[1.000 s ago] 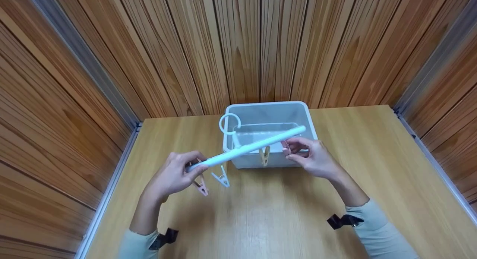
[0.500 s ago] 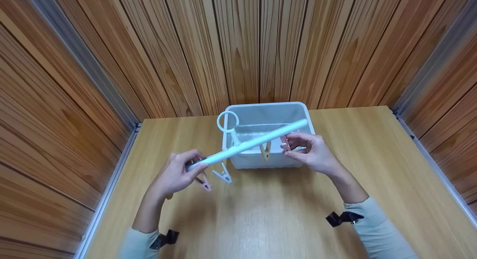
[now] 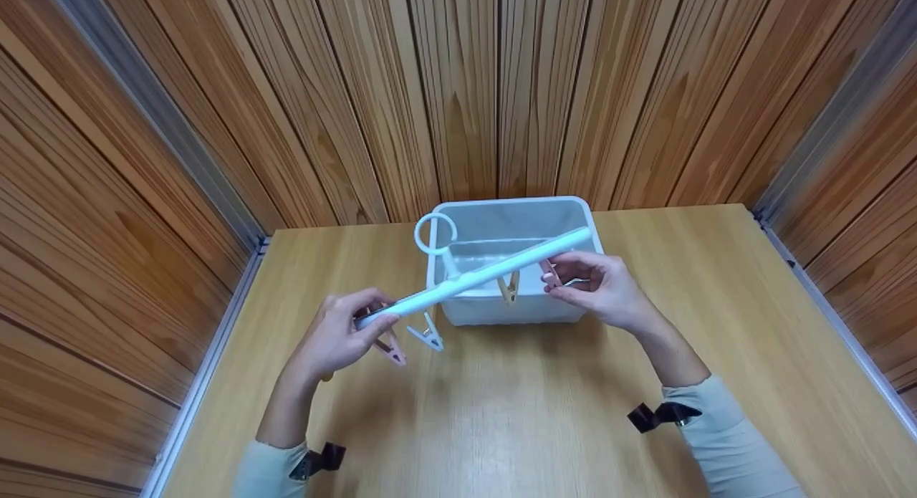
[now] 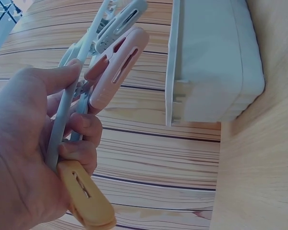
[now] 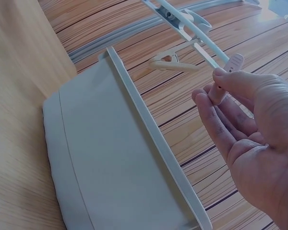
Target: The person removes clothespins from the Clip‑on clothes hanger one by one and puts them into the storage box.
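over the wooden table [image 3: 501, 412], a light, stiff peg hanger [image 3: 473, 279] was gripped at its end by the curled left hand [image 3: 337, 337], while a pink peg [image 3: 550, 274] near its other end was pinched by the right hand [image 3: 602, 290].

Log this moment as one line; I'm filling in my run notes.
left hand: grips hanger bar | right hand: pinches pink clip | bin: on table, under bar

Tabletop [image 3: 544, 412]: light wood laminate with lengthwise grain, boxed in on three sides. Walls [image 3: 466, 89]: vertical wood-plank panelling in warm reddish-brown, seen at the back, left and right. Grey metal corner strips [image 3: 154, 118] are fitted where the side walls meet the back wall, and aluminium edging [image 3: 204, 369] runs along the tabletop's left and right edges. Lighting is even and diffuse; soft shadows are cast on the tabletop.
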